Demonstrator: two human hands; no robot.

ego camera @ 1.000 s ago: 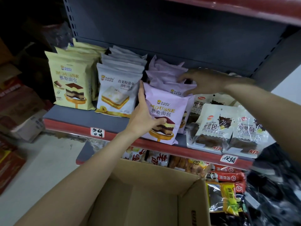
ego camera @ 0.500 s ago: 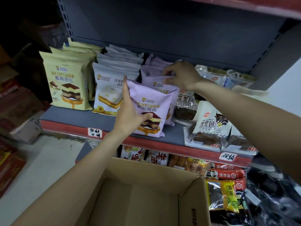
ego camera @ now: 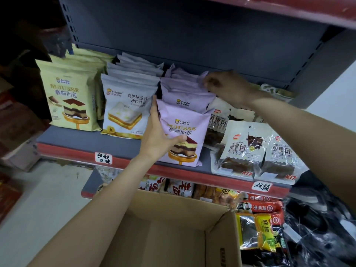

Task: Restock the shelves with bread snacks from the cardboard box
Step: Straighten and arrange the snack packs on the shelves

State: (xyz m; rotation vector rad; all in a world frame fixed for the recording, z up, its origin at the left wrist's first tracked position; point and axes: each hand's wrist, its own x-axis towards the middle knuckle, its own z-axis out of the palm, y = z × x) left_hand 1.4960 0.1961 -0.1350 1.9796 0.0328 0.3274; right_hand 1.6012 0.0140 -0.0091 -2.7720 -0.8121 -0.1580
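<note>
A row of purple mousse bread packs stands on the grey shelf (ego camera: 81,138). My left hand (ego camera: 157,135) grips the front purple pack (ego camera: 189,128) by its left edge, thumb across its face. My right hand (ego camera: 227,86) reaches further back and pinches the top right corner of the rear purple packs (ego camera: 185,79). To the left of the purple row stand rows of white toast packs (ego camera: 123,105) and yellow mousse packs (ego camera: 69,97). The open cardboard box (ego camera: 167,226) sits below the shelf; the part of its inside that shows holds nothing.
Clear black-bread packs (ego camera: 242,149) lie on the shelf to the right of the purple row. A lower shelf holds assorted snacks (ego camera: 258,214). Cartons (ego camera: 11,120) are stacked at the far left. A red-edged shelf (ego camera: 289,8) hangs overhead.
My right hand moved back and up from the second purple pack to the rear packs' top corner. My left hand kept its grip on the front pack, which now stands more upright.
</note>
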